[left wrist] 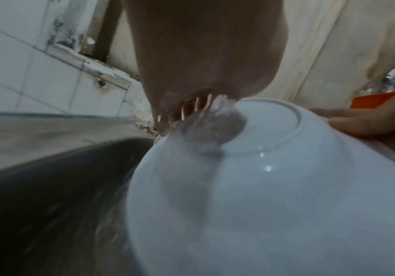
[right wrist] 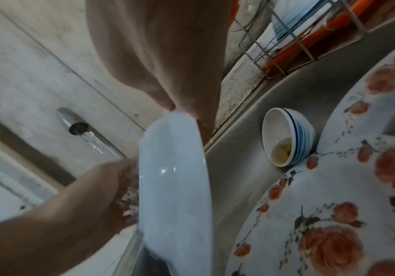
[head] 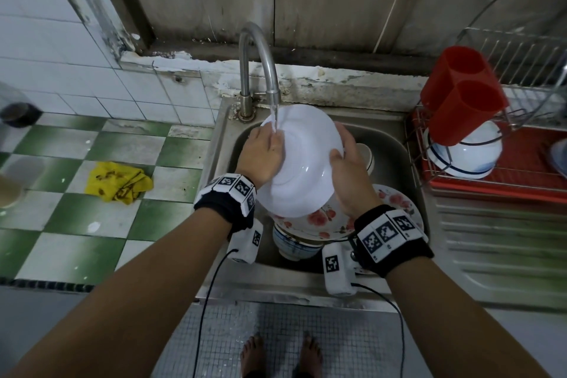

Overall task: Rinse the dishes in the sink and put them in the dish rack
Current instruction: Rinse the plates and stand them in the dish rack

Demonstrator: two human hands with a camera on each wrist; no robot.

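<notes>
A white deep plate (head: 303, 169) is tilted on edge over the sink (head: 386, 144), its underside toward me, under water running from the tap (head: 260, 52). My left hand (head: 264, 152) lies with its fingers flat on the wet underside (left wrist: 274, 186), right where the stream lands. My right hand (head: 346, 156) grips the plate's right rim, thumb on the near face and fingers behind. Below in the sink, a rose-patterned plate (head: 325, 221) rests on a blue-patterned bowl (head: 291, 244). A small blue-striped bowl (right wrist: 286, 136) lies on its side with residue inside.
The wire dish rack (head: 521, 49) on a red tray (head: 491, 187) stands right of the sink. It holds a blue-rimmed white bowl (head: 469, 156) and a red cutlery holder (head: 463, 92). A yellow cloth (head: 118, 182) lies on the tiled counter to the left. A ribbed steel drainboard (head: 503, 242) is at near right.
</notes>
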